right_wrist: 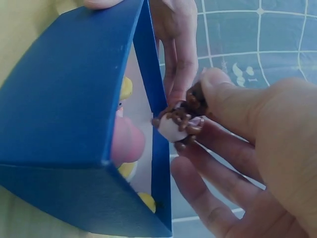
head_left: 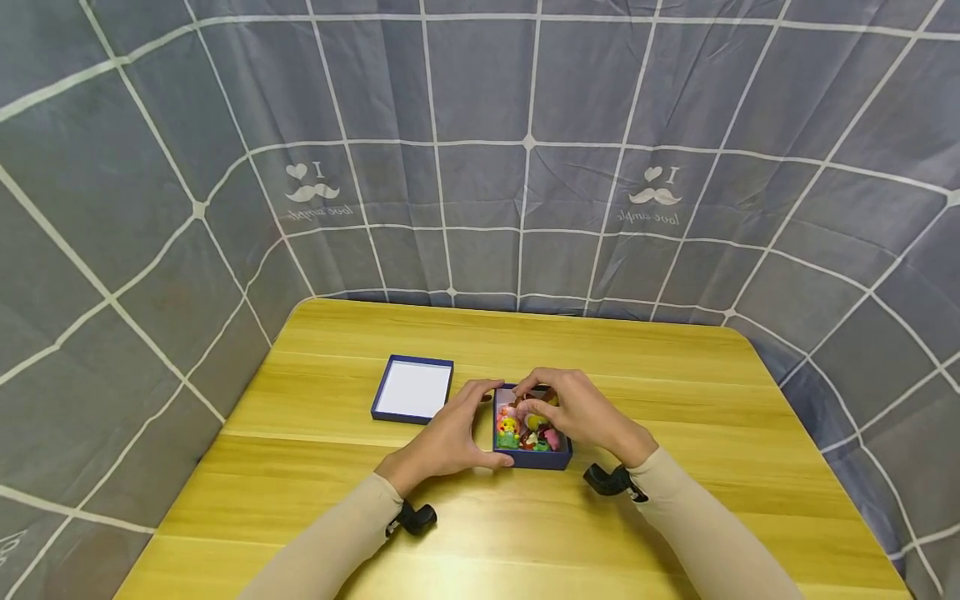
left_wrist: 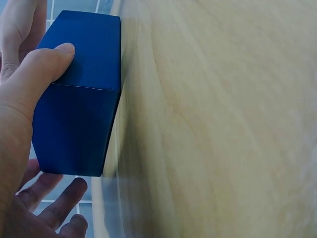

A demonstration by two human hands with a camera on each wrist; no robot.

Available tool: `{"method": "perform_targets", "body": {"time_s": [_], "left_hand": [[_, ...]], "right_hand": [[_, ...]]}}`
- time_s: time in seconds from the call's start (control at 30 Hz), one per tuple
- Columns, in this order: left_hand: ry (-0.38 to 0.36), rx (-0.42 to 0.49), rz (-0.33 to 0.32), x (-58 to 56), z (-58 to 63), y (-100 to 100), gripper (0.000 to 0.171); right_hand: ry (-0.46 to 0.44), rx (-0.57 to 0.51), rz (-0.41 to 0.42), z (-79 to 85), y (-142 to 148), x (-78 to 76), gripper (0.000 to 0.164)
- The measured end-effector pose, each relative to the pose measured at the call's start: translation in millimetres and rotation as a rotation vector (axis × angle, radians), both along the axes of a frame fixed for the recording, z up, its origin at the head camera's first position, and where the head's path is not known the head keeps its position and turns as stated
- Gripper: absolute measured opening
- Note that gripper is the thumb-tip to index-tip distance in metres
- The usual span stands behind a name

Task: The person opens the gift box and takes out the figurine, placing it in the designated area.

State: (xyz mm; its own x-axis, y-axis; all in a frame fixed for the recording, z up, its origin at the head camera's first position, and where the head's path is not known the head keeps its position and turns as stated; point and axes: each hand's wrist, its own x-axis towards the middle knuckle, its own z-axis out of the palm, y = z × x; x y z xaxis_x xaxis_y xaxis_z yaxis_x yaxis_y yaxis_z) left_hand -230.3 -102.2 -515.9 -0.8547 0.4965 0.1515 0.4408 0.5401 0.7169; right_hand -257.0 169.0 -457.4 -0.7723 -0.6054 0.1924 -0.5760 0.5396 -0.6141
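Blue box [head_left: 538, 460] on tbl [head_left: 675, 367], open side up; L hand [head_left: 448, 435], thumb & fingers spread, grips its L end, prob. steadying; R hand [head_left: 583, 410] pinching brown figurine [right_wrist: 174, 127] at opening.

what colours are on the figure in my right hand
The figure is brown and whitish, clearest in the right wrist view.

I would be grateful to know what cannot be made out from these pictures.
Head: the right hand partly covers the toy figurines in the blue box.
Head: lettering on the gray curtain is cut off by the left edge.
Left wrist: the box's walls hide its contents.
Right wrist: the thumb covers part of the brown figurine.
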Motion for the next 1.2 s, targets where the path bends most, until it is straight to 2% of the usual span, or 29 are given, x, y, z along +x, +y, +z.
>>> {"method": "perform_targets", "body": {"time_s": [0.43, 0.63, 0.9, 1.2], "left_hand": [[-0.017, -0.01, 0.002, -1.1, -0.8, 0.8, 0.126], [-0.012, -0.015, 0.009, -1.3, 0.7, 0.3, 0.126], [-0.021, -0.011, 0.008, -2.1, 0.4, 1.7, 0.126], [-0.022, -0.008, 0.005, -2.3, 1.2, 1.6, 0.127]], "right_hand": [[-0.05, -0.097, -0.031, -4.0, 4.6, 2.9, 0.008], [-0.026, -0.113, -0.058, -5.0, 6.2, 2.4, 0.012], [-0.003, -0.138, -0.05, -5.0, 13.4, 3.3, 0.027], [-0.048, -0.153, -0.055, -3.2, 20.4, 5.4, 0.029]]}}
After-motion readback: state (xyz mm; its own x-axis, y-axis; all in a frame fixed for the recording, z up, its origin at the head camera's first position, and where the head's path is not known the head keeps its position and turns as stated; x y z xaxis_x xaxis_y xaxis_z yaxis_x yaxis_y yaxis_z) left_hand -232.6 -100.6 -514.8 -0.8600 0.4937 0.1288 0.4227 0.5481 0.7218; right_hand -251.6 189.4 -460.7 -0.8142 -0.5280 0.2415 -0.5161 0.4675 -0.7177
